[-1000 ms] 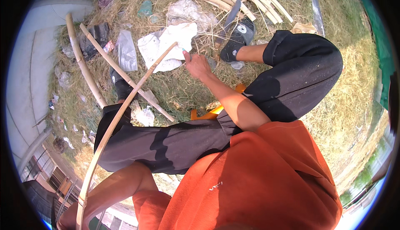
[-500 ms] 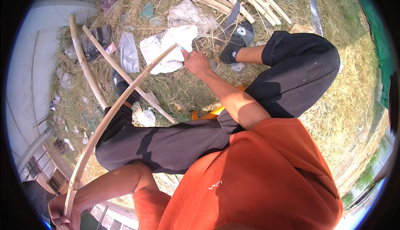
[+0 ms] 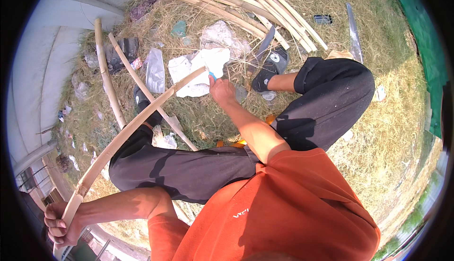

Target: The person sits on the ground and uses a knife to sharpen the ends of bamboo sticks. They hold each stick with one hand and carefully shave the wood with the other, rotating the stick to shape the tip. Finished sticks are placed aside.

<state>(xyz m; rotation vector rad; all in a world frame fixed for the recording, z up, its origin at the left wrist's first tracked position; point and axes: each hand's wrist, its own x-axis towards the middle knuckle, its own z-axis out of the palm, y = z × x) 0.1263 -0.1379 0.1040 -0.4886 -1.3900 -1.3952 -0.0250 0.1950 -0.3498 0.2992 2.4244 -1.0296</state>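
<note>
A long split bamboo strip (image 3: pixel 137 121) runs slantwise across my bent left leg. Near its lower end my left hand (image 3: pixel 61 225) is closed round it. My right hand (image 3: pixel 222 91) is closed on a small blue tool (image 3: pixel 212 75), whose exact kind I cannot make out. That tool sits right beside the strip's upper tip. Whitish rock (image 3: pixel 208 58) lies behind the tip. A large dark blade (image 3: pixel 266 41) rests close to my right shoe (image 3: pixel 274 64).
Several split bamboo strips (image 3: pixel 222 6) are piled on dry grass at the top. Two more poles (image 3: pixel 108 74) lean near my left foot. A phone-like dark object (image 3: pixel 323 19) and a long metal blade (image 3: pixel 353 31) lie at upper right. A pale wall (image 3: pixel 40 71) stands left.
My left hand has moved up a little with the strip's lower end. The view has shifted, so the ground things sit lower, and the blue tool shows more clearly.
</note>
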